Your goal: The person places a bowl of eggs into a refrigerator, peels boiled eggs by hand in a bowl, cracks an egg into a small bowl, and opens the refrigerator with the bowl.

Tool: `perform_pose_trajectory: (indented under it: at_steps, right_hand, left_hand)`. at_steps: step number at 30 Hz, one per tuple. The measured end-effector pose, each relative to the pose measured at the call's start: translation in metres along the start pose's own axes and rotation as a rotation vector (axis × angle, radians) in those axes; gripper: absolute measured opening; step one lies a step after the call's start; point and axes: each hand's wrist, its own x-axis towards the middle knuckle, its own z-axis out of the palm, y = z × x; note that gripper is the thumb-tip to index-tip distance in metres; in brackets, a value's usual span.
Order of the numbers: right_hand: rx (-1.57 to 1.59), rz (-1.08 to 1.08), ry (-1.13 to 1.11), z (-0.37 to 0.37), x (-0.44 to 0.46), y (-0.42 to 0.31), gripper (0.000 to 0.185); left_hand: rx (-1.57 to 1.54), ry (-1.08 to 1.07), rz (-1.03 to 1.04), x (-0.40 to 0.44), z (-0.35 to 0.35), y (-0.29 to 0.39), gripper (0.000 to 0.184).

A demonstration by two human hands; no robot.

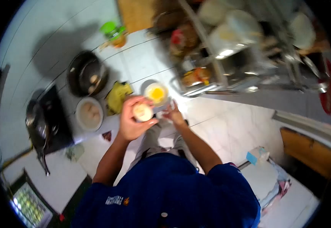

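Observation:
My left hand [132, 123] is closed around a small round pale-yellow container [142, 112], held up in front of my body; its contents are too blurred to name. Just beyond it stands a white bowl [166, 91] with yellow egg yolk [157, 94] inside. My right hand [174, 114] is below and right of that bowl, fingers apart, holding nothing that I can see. Left of my left hand lies a crumpled yellow bag or cloth [118, 97]. A white bowl [78, 117] farther left holds several eggs [92, 112].
A dark pot [72, 84] with pale pieces inside stands behind the egg bowl. At far left, a pan [37, 119] sits on a black stove [61, 131]. A green-lidded jar [114, 35] is at the back. A metal rack [209, 88] with dishes stands right.

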Motion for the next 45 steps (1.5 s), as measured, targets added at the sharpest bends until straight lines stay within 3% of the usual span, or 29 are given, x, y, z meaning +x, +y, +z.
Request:
perform_pose_trajectory:
  at_steps: [2,5,7,9,10,11,12,13,14,17,19,20,21,22,23,24,27,28,29,34,37,39,45]
  right_hand:
    - [0.010,0.002,-0.046,-0.052,-0.012,0.025,0.066]
    - [-0.097,-0.056,0.186,-0.117,-0.096,-0.021,0.048]
    - [-0.152,-0.285,0.446,-0.219,-0.122,-0.026,0.043]
    - [-0.277,-0.613,0.924,-0.316,-0.163,-0.061,0.026]
    - [-0.336,-0.710,1.130,-0.364,-0.188,-0.088,0.026]
    - [-0.225,-0.886,1.238,-0.385,-0.220,-0.131,0.037]
    - [-0.401,-0.734,1.391,-0.422,-0.254,-0.168,0.072]
    - [-0.381,-0.922,1.488,-0.460,-0.258,-0.192,0.077]
    - [-0.391,-0.952,1.533,-0.457,-0.282,-0.231,0.090]
    - [-0.199,-1.112,1.365,-0.464,-0.317,-0.310,0.092]
    - [-0.348,-1.135,1.273,-0.466,-0.323,-0.330,0.082]
    - [-0.438,-1.146,1.254,-0.502,-0.316,-0.334,0.068]
    - [-0.344,-1.182,1.228,-0.515,-0.310,-0.336,0.059]
    - [-0.278,-1.164,1.196,-0.492,-0.310,-0.340,0.063]
    - [-0.306,-1.126,1.302,-0.466,-0.310,-0.341,0.060]
    - [-0.254,-1.138,1.189,-0.459,-0.310,-0.338,0.061]
    - [-0.260,-1.088,1.231,-0.432,-0.311,-0.339,0.062]
    - [-0.293,-1.150,1.087,-0.454,-0.311,-0.336,0.063]
    - [-0.321,-1.179,1.078,-0.444,-0.309,-0.336,0.065]
    - [-0.263,-1.023,1.150,-0.375,-0.284,-0.350,0.072]
    - [-0.311,-1.106,1.250,-0.358,-0.257,-0.362,0.069]
    - [-0.315,-1.087,1.196,-0.341,-0.247,-0.367,0.072]
    - [-0.413,-1.159,1.188,-0.321,-0.212,-0.384,0.058]
  left_hand:
    - [0.144,0.000,0.011,-0.001,0.001,-0.008,0.076]
    - [0.116,0.086,-0.081,-0.004,0.010,-0.022,0.076]
    - [0.118,0.099,-0.094,-0.003,0.023,-0.025,0.075]
    - [0.114,0.098,-0.086,-0.005,0.031,-0.027,0.075]
    - [0.119,0.107,-0.083,-0.007,0.035,-0.031,0.075]
    - [0.111,0.094,-0.071,-0.008,0.040,-0.033,0.075]
    - [0.104,0.108,-0.062,-0.008,0.045,-0.034,0.075]
    - [0.095,0.128,-0.062,-0.006,0.044,-0.044,0.075]
    - [0.092,0.151,-0.088,-0.006,0.051,-0.042,0.074]
    - [0.106,0.187,-0.064,-0.010,0.062,-0.048,0.074]
    - [0.154,0.186,-0.056,-0.014,0.068,-0.045,0.076]
    - [0.123,0.208,-0.053,-0.016,0.067,-0.052,0.074]
    - [0.144,0.188,-0.010,-0.015,0.070,-0.051,0.074]
    - [0.162,0.199,0.008,-0.015,0.075,-0.047,0.075]
    - [0.229,0.190,-0.023,-0.015,0.070,-0.051,0.076]
    - [0.234,0.203,-0.023,-0.014,0.075,-0.042,0.076]
    - [0.100,0.179,0.016,-0.014,0.075,-0.037,0.074]
    - [0.073,0.178,-0.031,-0.012,0.076,-0.031,0.073]
    - [0.053,0.183,-0.005,-0.012,0.076,-0.033,0.074]
    - [-0.003,0.198,-0.085,-0.004,0.065,-0.039,0.072]
    - [0.008,0.179,-0.046,0.003,0.059,-0.038,0.071]
    - [0.039,0.204,-0.097,0.005,0.054,-0.036,0.069]
    - [0.049,0.218,-0.060,0.011,0.043,-0.044,0.069]
